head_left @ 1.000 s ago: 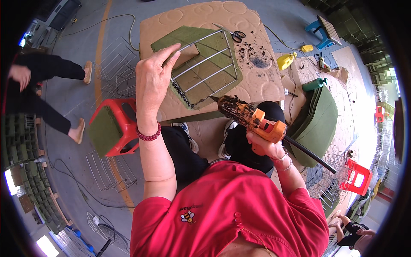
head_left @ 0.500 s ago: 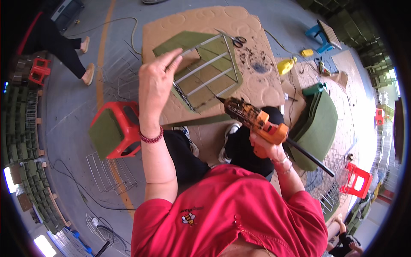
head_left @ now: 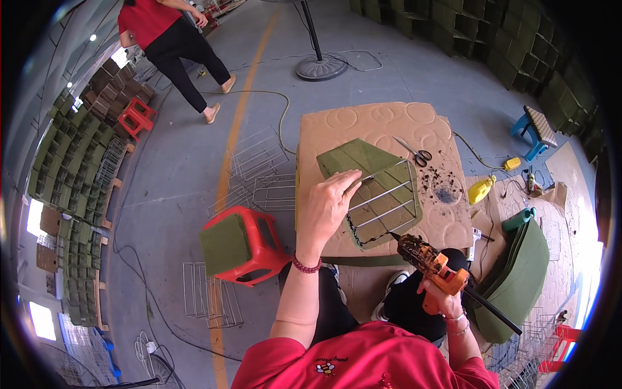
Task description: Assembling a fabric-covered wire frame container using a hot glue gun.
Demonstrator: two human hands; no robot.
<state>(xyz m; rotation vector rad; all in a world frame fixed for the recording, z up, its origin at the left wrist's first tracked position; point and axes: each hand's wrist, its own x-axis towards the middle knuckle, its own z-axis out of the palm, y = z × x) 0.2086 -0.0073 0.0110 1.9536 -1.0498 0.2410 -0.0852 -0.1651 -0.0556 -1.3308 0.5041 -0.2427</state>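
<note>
Clamped around the handle of an orange hot-glue gun (head_left: 433, 264): right hand (head_left: 442, 299), wrist bent, nozzle angled up and left to meet the near corner of the wire frame (head_left: 383, 202). Black cord trailing back to the right of the gun. Judged held low and close so the tip reaches the frame's edge. Left hand (head_left: 327, 209) open, fingers spread and pressed flat, pinning green felt (head_left: 355, 159) against the frame's left side, apparently to keep it from shifting; forearm extended straight forward, bead bracelet at the wrist. Frame and felt resting on a cardboard-covered worktable (head_left: 363, 126). Left of the frame, on the floor: red stool (head_left: 243, 246) topped with green felt. Beyond the frame: scissors (head_left: 414, 152). Far left beyond: another person walking (head_left: 172, 45).
</note>
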